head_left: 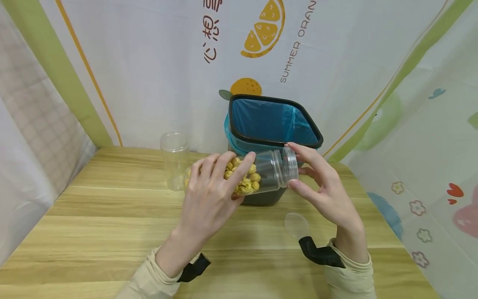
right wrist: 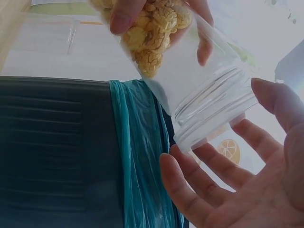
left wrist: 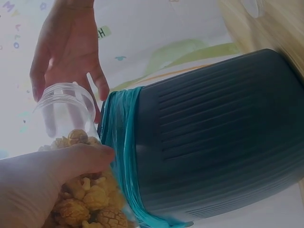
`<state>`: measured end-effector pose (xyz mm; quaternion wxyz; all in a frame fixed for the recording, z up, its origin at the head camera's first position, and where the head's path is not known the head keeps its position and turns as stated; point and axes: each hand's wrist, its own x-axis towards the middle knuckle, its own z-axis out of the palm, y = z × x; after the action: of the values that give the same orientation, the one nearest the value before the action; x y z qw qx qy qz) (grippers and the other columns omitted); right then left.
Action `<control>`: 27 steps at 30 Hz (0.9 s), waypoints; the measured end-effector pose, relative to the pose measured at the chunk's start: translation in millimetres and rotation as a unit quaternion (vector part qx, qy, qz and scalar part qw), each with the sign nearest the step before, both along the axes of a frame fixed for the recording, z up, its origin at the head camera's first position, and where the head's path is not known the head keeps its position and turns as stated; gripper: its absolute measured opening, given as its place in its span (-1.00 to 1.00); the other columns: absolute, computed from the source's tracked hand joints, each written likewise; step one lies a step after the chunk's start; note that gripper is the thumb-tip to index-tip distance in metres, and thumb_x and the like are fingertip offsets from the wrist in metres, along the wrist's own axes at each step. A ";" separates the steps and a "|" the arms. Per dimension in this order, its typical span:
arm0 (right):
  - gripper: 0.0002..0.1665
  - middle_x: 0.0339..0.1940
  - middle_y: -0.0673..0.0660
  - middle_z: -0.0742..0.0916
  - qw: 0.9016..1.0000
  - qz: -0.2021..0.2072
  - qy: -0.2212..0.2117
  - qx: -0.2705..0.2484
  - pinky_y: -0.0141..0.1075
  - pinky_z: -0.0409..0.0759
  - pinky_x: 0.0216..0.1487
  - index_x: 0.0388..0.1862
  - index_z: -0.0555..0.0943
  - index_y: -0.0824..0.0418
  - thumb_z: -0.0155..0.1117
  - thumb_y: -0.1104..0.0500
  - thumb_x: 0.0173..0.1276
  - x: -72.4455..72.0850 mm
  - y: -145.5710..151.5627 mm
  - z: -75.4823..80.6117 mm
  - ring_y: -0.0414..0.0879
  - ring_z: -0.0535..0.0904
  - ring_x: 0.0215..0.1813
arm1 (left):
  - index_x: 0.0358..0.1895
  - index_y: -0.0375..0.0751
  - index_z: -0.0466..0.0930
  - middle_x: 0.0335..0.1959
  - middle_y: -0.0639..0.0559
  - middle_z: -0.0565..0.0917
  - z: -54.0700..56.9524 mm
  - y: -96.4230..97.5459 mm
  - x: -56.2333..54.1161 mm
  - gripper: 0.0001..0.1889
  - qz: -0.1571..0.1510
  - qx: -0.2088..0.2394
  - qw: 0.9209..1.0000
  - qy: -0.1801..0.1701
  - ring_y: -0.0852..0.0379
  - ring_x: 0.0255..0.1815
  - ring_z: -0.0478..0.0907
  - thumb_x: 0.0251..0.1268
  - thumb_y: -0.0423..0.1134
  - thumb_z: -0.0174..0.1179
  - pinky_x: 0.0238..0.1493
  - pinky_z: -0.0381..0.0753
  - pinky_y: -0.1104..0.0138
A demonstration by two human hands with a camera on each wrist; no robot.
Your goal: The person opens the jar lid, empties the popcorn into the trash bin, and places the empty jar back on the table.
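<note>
A clear plastic jar [head_left: 267, 168] holding popcorn [head_left: 248, 180] lies tipped nearly on its side in the air, mouth to the right. My left hand [head_left: 210, 195] grips it round the body, thumb and fingers on opposite sides. At the mouth is a clear, ridged screw lid [head_left: 290, 166], which my right hand [head_left: 326, 187] pinches by its edge between thumb and fingertips. The right wrist view shows the popcorn [right wrist: 156, 35] back from the threaded mouth [right wrist: 209, 107]. Whether the lid still touches the threads is hard to tell.
Behind the jar stands a dark bin [head_left: 263, 198] lined with a blue bag [head_left: 261, 120]. Another clear jar [head_left: 174, 166] stands upright at the left. A thin clear disc [head_left: 296, 225] lies on the wooden table [head_left: 112, 232] near the right wrist. Printed curtains [head_left: 157, 74] hang behind.
</note>
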<state>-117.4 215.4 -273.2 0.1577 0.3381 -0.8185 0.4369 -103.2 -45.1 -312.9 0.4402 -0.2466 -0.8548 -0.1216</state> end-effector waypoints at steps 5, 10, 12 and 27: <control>-0.10 0.51 0.05 0.49 1.000 -0.012 -0.012 -0.007 -0.44 0.55 0.26 0.60 0.32 0.07 0.30 0.49 0.32 3.4 1.5 -1.8 -0.15 0.48 0.33 | 0.51 0.18 0.34 0.20 -0.11 0.57 1.6 -1.1 1.9 0.03 -0.001 0.005 1.000 -0.001 -0.13 0.14 0.50 -0.15 -0.10 0.67 0.14 0.54 -0.01; -0.15 0.52 0.02 0.50 1.000 -0.018 -0.003 -0.005 -0.48 0.55 0.26 0.61 0.30 0.11 0.28 0.45 0.37 5.5 3.9 -6.5 -0.19 0.51 0.34 | 0.51 0.18 0.34 0.20 -0.11 0.58 2.2 -1.6 2.5 0.02 -0.003 0.011 1.000 0.002 -0.13 0.13 0.51 -0.15 -0.11 0.66 0.14 0.55 -0.01; -0.16 0.52 0.02 0.50 1.000 -0.021 -0.003 -0.006 -0.49 0.55 0.26 0.61 0.30 0.13 0.26 0.45 0.38 6.6 5.1 -8.1 -0.20 0.51 0.35 | 0.51 0.18 0.34 0.20 -0.11 0.58 2.7 -1.8 2.5 0.02 -0.005 0.014 1.000 0.005 -0.13 0.13 0.51 -0.15 -0.12 0.66 0.13 0.55 -0.01; -0.16 0.49 -0.01 0.53 0.999 -0.031 -0.018 -0.030 -0.56 0.56 0.18 0.58 0.33 0.18 0.20 0.54 0.34 3.6 20.1 -40.4 -0.23 0.53 0.34 | 0.52 0.15 0.33 0.19 -0.13 0.58 4.7 -3.0 0.8 -0.01 -0.010 0.022 1.000 0.002 -0.14 0.13 0.50 -0.09 -0.12 0.62 0.13 0.55 -0.01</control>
<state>-113.9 235.6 -313.6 0.1670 0.2999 -0.8177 0.4622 -102.4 -48.1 -308.2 0.4455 -0.2458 -0.8487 -0.1440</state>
